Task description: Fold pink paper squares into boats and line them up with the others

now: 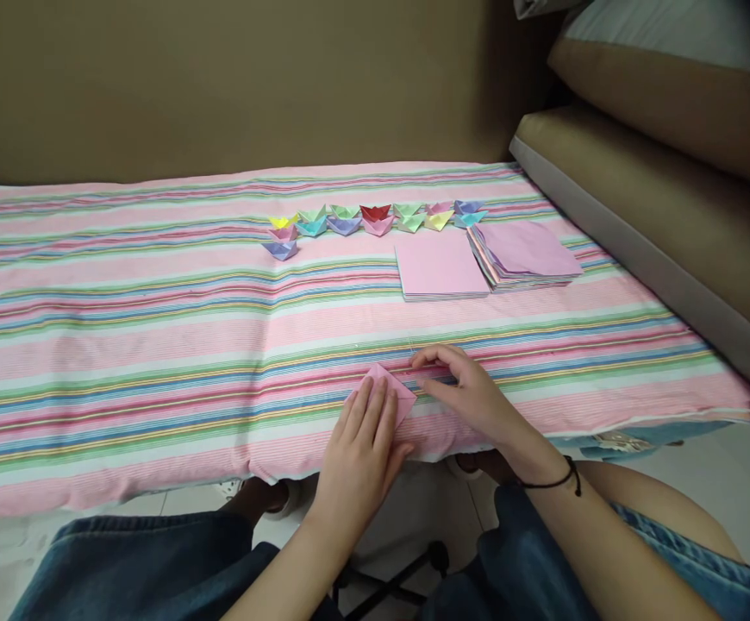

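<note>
A pink sheet of folded paper lies on the striped cloth near its front edge, turned so a corner points away from me. My left hand rests flat on it, fingers stretched out and covering its left part. Just right of the paper is my right hand, thumb and index finger curved with a gap between them. Nothing shows in that gap, and the hand appears apart from the paper.
Folded paper boats in several colours stand in rows farther back. Right of centre lie a flat stack of pink paper and a thicker, uneven stack. Brown cushions border the striped cloth on the right.
</note>
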A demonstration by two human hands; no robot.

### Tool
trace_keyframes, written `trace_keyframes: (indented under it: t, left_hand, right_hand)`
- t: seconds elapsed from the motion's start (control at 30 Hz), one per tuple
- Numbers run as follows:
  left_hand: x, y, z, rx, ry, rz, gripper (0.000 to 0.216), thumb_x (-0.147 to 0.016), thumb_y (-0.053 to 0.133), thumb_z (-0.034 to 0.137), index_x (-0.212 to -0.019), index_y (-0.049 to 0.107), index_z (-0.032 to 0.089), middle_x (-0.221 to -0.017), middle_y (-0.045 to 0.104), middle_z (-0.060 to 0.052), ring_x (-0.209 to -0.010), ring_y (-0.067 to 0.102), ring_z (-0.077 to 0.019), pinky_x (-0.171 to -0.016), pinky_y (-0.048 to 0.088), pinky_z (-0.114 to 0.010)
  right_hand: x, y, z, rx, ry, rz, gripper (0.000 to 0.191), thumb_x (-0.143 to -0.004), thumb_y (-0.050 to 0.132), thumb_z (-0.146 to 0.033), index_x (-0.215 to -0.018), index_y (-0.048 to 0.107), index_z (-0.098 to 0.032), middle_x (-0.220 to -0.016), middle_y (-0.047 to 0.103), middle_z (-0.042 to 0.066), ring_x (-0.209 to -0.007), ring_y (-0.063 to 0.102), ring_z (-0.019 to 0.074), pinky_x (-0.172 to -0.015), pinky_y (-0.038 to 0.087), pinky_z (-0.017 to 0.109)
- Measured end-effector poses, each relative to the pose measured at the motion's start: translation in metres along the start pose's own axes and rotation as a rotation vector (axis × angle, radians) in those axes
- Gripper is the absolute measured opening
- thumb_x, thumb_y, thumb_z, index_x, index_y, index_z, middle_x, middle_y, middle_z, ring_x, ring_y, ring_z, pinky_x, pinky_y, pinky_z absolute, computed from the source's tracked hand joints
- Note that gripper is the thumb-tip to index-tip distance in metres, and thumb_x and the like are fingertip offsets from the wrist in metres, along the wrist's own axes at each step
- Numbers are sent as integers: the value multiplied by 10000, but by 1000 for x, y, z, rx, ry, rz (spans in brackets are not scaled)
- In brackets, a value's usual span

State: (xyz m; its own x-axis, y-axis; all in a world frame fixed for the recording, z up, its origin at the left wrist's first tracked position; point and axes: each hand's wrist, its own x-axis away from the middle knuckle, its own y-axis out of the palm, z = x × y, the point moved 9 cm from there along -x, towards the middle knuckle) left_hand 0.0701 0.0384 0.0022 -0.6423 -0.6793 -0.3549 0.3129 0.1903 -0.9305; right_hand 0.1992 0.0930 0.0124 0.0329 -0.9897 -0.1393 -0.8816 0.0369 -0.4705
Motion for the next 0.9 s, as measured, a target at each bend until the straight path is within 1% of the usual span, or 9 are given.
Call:
trace_keyframes:
  t: [0.07,0.17,0.4,0.5,0.57,0.63,0.73,0.9]
  left_hand:
    - [0,-1,0,-2,7,2,559,-880,472,346,-1361,367,82,-1426,386,-170,-1366,254,-295,-1066,358,-447]
    - [0,-1,0,-13,10,4,537,-878,479,338,-1356,384,114,-1434,372,-170,-1367,252,-296,-1064,356,-448]
    - [0,-2,1,-39,3,15,525,-879,474,359,-1331,415,99,-1419,393,-181,-1355,281,-300,-1055,367,-446]
    - [0,-3,2,-32,-4,14,527,-880,470,369,-1328,418,96,-1418,393,-181,-1354,282,-300,-1054,367,-448]
    - [0,-3,1,-24,-8,4,537,-879,469,380,-1332,413,98,-1422,389,-177,-1357,276,-300,-1056,365,-449]
    - [-1,-2,1,-14,-10,-3,544,-876,472,396,-1329,417,100,-1419,395,-175,-1356,277,-303,-1056,365,-450]
    - [0,-2,0,4,-16,-14,551,-874,472,408,-1331,414,107,-1419,397,-172,-1358,271,-302,-1055,364,-454]
    - [1,-3,0,10,-15,-34,557,-870,469,432,-1319,433,105,-1424,389,-173,-1359,267,-309,-1055,359,-460]
  right_hand:
    - [0,0,-2,37,-13,33,172,-728,553,-120,-857,602,-222,-946,630,34,-980,551,219,-898,409,391]
    - [1,2,-8,126,-58,79,171,-697,616,-129,-840,601,-223,-921,636,32,-981,539,231,-895,402,399]
    - [4,6,-11,211,-115,115,183,-696,651,-137,-850,604,-222,-892,633,35,-945,532,243,-871,410,413]
    - [5,10,-15,243,-182,85,188,-727,650,-130,-874,661,-246,-920,629,32,-964,523,241,-892,401,424]
    - [7,14,-18,281,-234,54,237,-769,619,-124,-927,694,-284,-974,614,34,-995,505,238,-910,396,430]
    - [9,18,-20,324,-269,29,305,-800,582,-112,-1000,693,-313,-1026,593,40,-1024,482,239,-927,393,437]
    - [11,21,-19,376,-290,6,358,-815,559,-105,-1075,670,-326,-1057,575,50,-1048,461,246,-945,388,456]
    - [12,22,-16,408,-294,4,329,-821,567,-127,-1073,674,-308,-1060,569,55,-1045,461,244,-953,393,461]
